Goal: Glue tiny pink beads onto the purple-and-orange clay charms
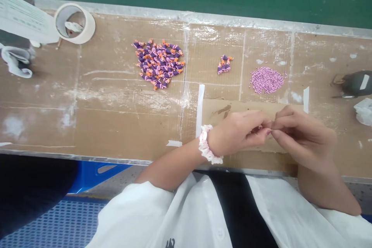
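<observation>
1. While my left hand [241, 130] and right hand [308, 135] meet fingertip to fingertip over the right part of a taped-down cardboard sheet [247, 106], both pinches are closed. Whatever sits between the tips is too small and hidden for me to make out.

2. Taking that meeting point as the clock's centre, I have a mound of pink seed beads [266, 80] at 12 o'clock, apart from my fingers.

3. At 11 o'clock lies a small cluster of purple-and-orange figurines [228, 67]. At 10 o'clock, farther out, is a much bigger heap of similar figurines [159, 64].

4. As for progress, I would judge the work well under way: the figurines lie sorted into two unequal groups, perhaps many finished and few waiting, though I cannot tell which group is which. Plenty of beads remain loose, and the piece at my fingertips seems unfinished.

5. Well beyond the big heap, also toward 10 o'clock, a roll of masking tape [90, 27] rests on the cardboard covering [116, 131]; a dark rounded object [356, 85] sits at 2 o'clock.
</observation>
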Demonstrator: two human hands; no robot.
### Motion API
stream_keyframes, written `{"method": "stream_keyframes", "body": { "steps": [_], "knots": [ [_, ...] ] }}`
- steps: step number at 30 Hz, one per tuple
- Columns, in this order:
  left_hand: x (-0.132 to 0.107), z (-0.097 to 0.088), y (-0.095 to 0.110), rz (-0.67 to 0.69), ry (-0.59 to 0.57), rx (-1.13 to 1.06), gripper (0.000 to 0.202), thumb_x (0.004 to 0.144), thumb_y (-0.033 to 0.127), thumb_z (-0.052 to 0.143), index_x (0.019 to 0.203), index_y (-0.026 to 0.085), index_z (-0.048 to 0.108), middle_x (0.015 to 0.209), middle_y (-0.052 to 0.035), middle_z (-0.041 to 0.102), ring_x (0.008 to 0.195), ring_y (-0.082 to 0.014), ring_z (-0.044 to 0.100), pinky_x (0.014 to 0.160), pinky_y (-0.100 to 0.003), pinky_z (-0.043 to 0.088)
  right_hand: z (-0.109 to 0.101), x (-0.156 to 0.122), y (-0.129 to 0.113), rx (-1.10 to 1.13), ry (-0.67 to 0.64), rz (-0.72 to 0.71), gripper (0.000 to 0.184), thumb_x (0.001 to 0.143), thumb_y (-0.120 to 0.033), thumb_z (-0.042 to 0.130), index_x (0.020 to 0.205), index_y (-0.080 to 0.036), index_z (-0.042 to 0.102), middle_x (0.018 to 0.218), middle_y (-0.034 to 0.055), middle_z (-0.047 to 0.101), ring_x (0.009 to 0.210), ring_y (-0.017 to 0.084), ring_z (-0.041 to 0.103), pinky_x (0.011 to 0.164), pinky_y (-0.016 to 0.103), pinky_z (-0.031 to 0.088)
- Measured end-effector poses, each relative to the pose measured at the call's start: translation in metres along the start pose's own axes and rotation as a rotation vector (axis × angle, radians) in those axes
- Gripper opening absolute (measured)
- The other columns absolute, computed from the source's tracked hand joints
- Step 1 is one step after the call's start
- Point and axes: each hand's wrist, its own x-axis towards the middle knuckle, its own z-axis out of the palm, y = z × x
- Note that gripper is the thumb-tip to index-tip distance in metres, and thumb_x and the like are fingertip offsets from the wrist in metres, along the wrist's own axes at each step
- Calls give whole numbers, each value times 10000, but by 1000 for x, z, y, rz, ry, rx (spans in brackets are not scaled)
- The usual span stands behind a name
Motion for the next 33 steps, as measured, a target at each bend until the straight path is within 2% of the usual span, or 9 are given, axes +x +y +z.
{"method": "stream_keyframes", "body": {
  "steps": [5,8,13,15,18,22,28,30,33],
  "knots": [
    [1,-4,1,-79,-33,-103,170,934,264,512,807,168,573,693,12,616,647,-73,549,655,-182,447,-2,0,-1,0,39,7,165,797,-65,654,815,-221,603,669,-2,527,551,131,492,460,293,365],
    [2,-8,0,-190,13,-174,201,951,317,508,860,159,593,712,5,632,638,-73,564,661,-195,449,-5,-1,-2,-73,35,-8,172,788,-63,657,815,-221,593,686,-1,511,543,128,481,465,296,360],
    [3,-9,-4,-351,188,-435,223,935,390,538,917,169,564,763,6,597,655,-72,589,649,-194,482,-7,-4,-3,-472,-159,-112,126,860,-81,595,853,-204,568,769,17,547,594,115,490,510,264,392],
    [4,-8,-5,-374,212,-535,242,926,411,552,952,171,561,789,5,590,660,-69,595,660,-197,502,-6,-5,-3,-612,-249,-138,104,892,-118,560,819,-193,557,744,12,547,559,109,457,486,262,361],
    [4,-6,-5,-405,206,-565,236,921,400,565,978,170,568,823,0,604,665,-69,609,673,-206,514,-5,-5,-4,-712,-315,-177,159,914,-150,521,763,-196,538,685,2,511,513,114,395,450,275,293],
    [4,-7,-5,-424,212,-581,161,914,320,585,949,164,572,823,-4,612,701,-77,624,679,-208,512,-4,-3,-5,-742,-352,-187,186,918,-151,508,739,-198,509,678,0,484,505,117,366,450,274,269],
    [7,-9,-5,-510,274,-692,127,862,260,646,901,169,568,813,4,580,662,-60,546,569,-182,463,-3,-4,-3,-728,-359,-179,217,919,-176,505,706,-207,476,659,-7,450,487,118,351,440,277,238],
    [9,-10,-4,-549,270,-739,185,835,298,686,878,171,558,777,14,565,613,-52,504,550,-186,452,-5,-4,-4,-699,-339,-164,181,913,-169,522,737,-206,503,675,-6,480,494,113,380,444,273,266],
    [9,-11,-2,-588,186,-905,252,824,350,702,858,175,524,676,42,524,544,-43,462,499,-185,403,-8,-3,-6,-535,-268,-95,107,882,-115,561,828,-207,545,739,5,531,557,111,469,488,261,357]
  ]
}}
